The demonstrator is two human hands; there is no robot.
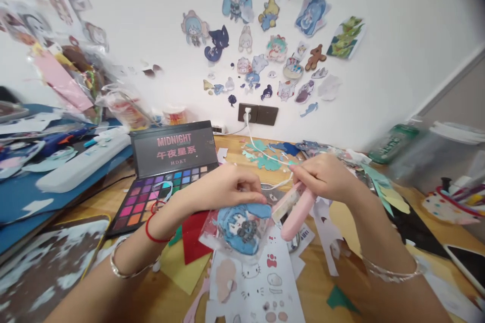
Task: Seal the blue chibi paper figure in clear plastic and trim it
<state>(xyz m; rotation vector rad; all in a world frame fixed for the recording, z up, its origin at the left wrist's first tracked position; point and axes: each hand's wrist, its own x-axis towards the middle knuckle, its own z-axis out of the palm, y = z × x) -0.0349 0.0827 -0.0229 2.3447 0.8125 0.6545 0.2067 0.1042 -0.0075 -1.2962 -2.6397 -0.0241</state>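
My left hand pinches the top of a flat blue-haired character cutout, which sits in a clear plastic bag. My right hand is wrapped round a pink two-armed corded tool that looks like a mini hair straightener. Its jaws spread apart, pointing down and left, close to the bag's right edge; whether they touch the plastic I cannot tell. A white cord runs from the tool to a wall socket. Beneath the bag lies a printed sheet with bows and face parts.
An open eyeshadow palette stands behind my left forearm. To the left are a white glossy case and a paint-smeared tray. Paper scraps litter the back. A pen holder and a green can stand right.
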